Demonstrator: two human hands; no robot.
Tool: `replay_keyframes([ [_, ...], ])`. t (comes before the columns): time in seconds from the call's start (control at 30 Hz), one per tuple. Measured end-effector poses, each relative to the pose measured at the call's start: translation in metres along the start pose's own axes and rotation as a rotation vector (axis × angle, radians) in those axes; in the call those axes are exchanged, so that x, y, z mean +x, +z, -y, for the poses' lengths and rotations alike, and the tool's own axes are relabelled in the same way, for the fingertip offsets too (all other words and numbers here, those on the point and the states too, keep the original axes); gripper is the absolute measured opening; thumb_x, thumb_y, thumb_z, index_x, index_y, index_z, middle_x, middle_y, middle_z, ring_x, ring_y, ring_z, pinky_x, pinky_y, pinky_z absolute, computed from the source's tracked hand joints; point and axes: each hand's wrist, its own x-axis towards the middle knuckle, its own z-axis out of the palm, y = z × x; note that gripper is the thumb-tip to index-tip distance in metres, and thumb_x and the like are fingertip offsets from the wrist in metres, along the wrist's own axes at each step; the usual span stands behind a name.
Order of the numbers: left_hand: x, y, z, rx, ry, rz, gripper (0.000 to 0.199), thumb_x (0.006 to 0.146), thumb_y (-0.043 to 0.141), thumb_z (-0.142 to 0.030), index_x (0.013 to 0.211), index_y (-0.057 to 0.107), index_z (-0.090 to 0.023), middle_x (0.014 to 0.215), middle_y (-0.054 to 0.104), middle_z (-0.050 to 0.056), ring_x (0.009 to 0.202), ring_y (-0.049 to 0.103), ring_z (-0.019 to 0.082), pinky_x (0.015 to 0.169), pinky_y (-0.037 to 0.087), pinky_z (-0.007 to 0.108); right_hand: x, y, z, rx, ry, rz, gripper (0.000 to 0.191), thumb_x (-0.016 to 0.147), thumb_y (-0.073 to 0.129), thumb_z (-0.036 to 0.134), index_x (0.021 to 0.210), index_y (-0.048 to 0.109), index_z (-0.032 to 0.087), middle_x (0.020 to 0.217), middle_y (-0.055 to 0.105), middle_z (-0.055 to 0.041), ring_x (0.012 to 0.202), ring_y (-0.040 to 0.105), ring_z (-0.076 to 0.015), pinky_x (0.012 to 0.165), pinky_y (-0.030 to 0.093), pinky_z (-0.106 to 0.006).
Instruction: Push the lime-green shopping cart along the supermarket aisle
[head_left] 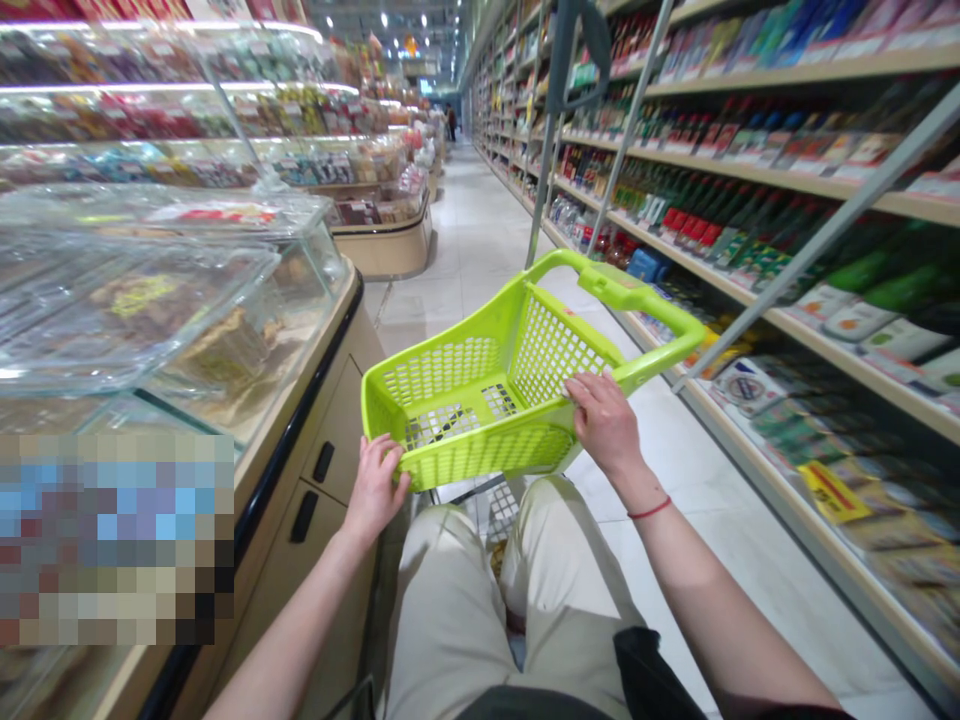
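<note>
A bright green plastic shopping cart basket [480,447] with lattice walls stands right in front of my knees, turned sideways. Nothing lies inside it. My left hand [380,480] grips the rim at its near left corner, fingers curled over the edge. My right hand [606,420] holds the near rim on the right, close to where the thick green handle [667,355] joins the basket. A red cord circles my right wrist. Below the basket, part of a lower rack [501,505] shows between my legs.
Glass-covered food cases [225,330] on a wooden cabinet [330,440] line the left side. Shelves of bottles and packages [750,220] run along the right. A grey upright post [544,180] rises behind the cart. The pale tiled aisle [480,240] stretches ahead; a distant person [451,122] stands there.
</note>
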Motion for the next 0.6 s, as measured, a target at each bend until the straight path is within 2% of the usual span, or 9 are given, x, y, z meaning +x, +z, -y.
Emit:
replay_keyframes([
  [0.13,0.000,0.000,-0.001,0.005,0.005,-0.011,0.031,0.082,0.054,-0.016,0.113,0.052,-0.020,0.110,0.057,0.010,0.124,0.050,0.030,0.114,0.030,0.065,-0.005,0.008,0.014,0.010,0.000,-0.009,0.045,0.079,0.046,0.001,0.117,0.065,0.017,0.119,0.068,-0.0121,0.121,0.057,-0.0250,0.112,0.041,-0.049],
  [0.33,-0.001,-0.001,-0.001,0.004,-0.008,-0.004,0.032,0.081,0.054,-0.017,0.113,0.053,-0.020,0.110,0.057,0.010,0.123,0.050,0.030,0.114,0.030,0.064,-0.013,0.022,0.044,0.065,-0.019,0.049,0.047,0.080,0.046,0.001,0.121,0.064,0.016,0.122,0.067,-0.0129,0.122,0.056,-0.0249,0.113,0.042,-0.049],
  [0.43,-0.001,-0.001,-0.001,-0.009,-0.026,0.004,0.033,0.080,0.054,-0.017,0.113,0.054,-0.021,0.110,0.058,0.010,0.123,0.051,0.030,0.114,0.030,0.065,-0.012,0.020,0.039,0.073,-0.033,0.052,0.047,0.080,0.046,0.001,0.121,0.064,0.017,0.122,0.067,-0.0111,0.121,0.057,-0.0239,0.113,0.042,-0.049],
  [0.6,-0.001,0.000,0.001,-0.016,-0.021,0.003,0.031,0.081,0.054,-0.018,0.112,0.054,-0.021,0.109,0.058,0.009,0.122,0.051,0.030,0.114,0.030,0.065,-0.004,0.004,0.008,0.029,-0.023,-0.009,0.045,0.079,0.047,0.001,0.116,0.065,0.017,0.118,0.068,-0.0107,0.118,0.059,-0.0245,0.112,0.043,-0.049],
])
